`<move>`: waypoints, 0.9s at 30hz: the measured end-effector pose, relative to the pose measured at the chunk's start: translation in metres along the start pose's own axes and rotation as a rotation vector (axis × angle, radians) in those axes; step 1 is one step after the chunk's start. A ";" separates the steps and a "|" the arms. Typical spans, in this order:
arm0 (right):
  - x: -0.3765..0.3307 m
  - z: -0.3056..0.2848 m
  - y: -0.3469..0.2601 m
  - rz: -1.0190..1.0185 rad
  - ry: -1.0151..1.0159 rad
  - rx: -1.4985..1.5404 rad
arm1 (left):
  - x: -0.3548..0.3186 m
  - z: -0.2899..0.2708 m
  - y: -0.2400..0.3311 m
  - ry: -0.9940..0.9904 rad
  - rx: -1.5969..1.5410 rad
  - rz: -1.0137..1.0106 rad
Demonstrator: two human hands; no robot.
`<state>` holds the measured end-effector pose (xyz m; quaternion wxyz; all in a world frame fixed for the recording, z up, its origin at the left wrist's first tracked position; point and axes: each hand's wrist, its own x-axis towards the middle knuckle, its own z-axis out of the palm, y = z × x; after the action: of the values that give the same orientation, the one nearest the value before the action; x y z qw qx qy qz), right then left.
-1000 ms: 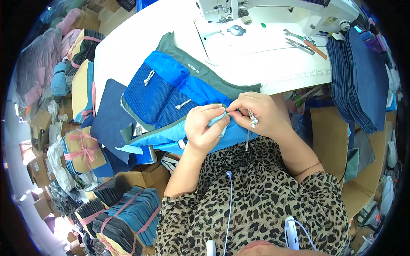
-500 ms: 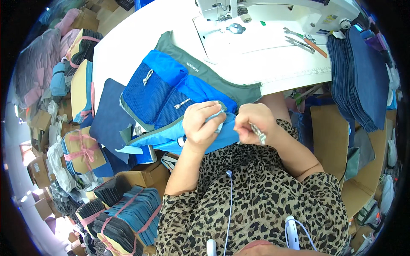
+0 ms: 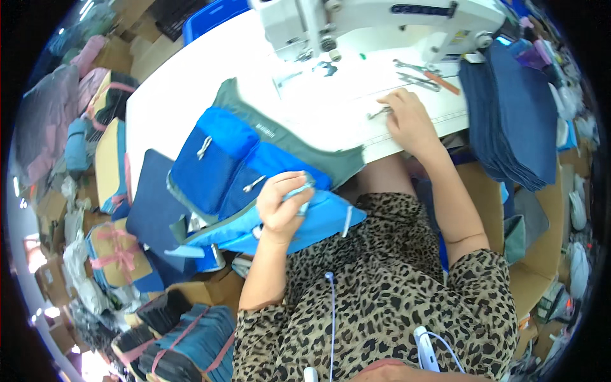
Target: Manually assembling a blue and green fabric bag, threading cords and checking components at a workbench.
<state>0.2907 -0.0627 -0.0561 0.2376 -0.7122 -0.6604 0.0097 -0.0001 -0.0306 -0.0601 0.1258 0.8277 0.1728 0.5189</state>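
A blue fabric piece with mesh pockets [image 3: 216, 169], white cord pulls and a grey-green border lies partly on the table and partly over my lap. My left hand [image 3: 280, 207] is closed on its near edge, where light blue fabric folds up between thumb and fingers. Off to the right, my right hand [image 3: 410, 121] reaches over the white tabletop near its front edge. A small silvery tool [image 3: 380, 113] sticks out at its fingertips; its exact kind is not clear. The light blue panel [image 3: 318, 219] hangs toward my lap, with a white strip at its right end.
A white sewing machine [image 3: 382, 28] stands at the table's back. Pliers with an orange handle [image 3: 439, 81] lie right of my right hand. Dark blue fabric panels [image 3: 509, 114] hang over the table's right side. A cardboard box [image 3: 534, 267] stands below; tied fabric bundles [image 3: 121, 254] fill the left.
My right hand has moved from beside my left hand out to the right and forward over the table, carrying the silvery tool. My left hand keeps its hold on the fabric. The view has shifted slightly.
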 end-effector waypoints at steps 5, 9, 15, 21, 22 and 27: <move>0.013 -0.031 0.051 0.121 0.211 -0.023 | -0.006 0.004 -0.004 -0.014 -0.063 -0.124; 0.014 -0.039 0.088 0.272 0.105 -0.260 | -0.004 0.008 -0.008 -0.011 -0.131 -0.158; 0.011 -0.033 0.072 0.034 0.195 -0.305 | -0.005 0.004 -0.009 -0.032 -0.138 -0.190; 0.023 -0.019 0.075 0.026 0.154 -0.210 | -0.007 0.010 -0.012 0.023 -0.197 -0.199; 0.022 -0.022 0.067 -0.017 0.185 -0.074 | -0.006 0.010 -0.012 0.023 -0.180 -0.205; 0.003 -0.014 -0.045 -0.341 -0.167 0.315 | -0.008 0.002 -0.011 -0.007 -0.230 -0.220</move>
<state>0.2534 -0.0637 -0.0263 0.2885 -0.5415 -0.7787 0.1311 -0.0032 -0.0242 -0.0723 0.2765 0.7856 0.2013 0.5156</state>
